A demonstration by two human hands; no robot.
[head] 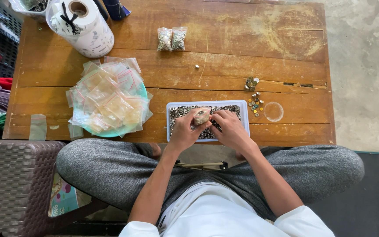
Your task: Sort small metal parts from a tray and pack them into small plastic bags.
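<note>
A white rectangular tray [244, 115] full of small metal buttons sits at the near edge of a wooden table [224, 66]. My left hand [185, 131] holds a small clear plastic bag [202, 116] partly filled with buttons above the tray. Beside it, my right hand [230, 128] rests over the tray with its fingers bent at the bag's mouth; whether it pinches buttons is hidden.
A pile of empty clear zip bags [108, 98] lies on a teal plate at the left. Two filled bags [172, 38] lie at the back. Loose buttons [253, 94], a clear round lid [273, 111] and a label roll [84, 27] are also on the table.
</note>
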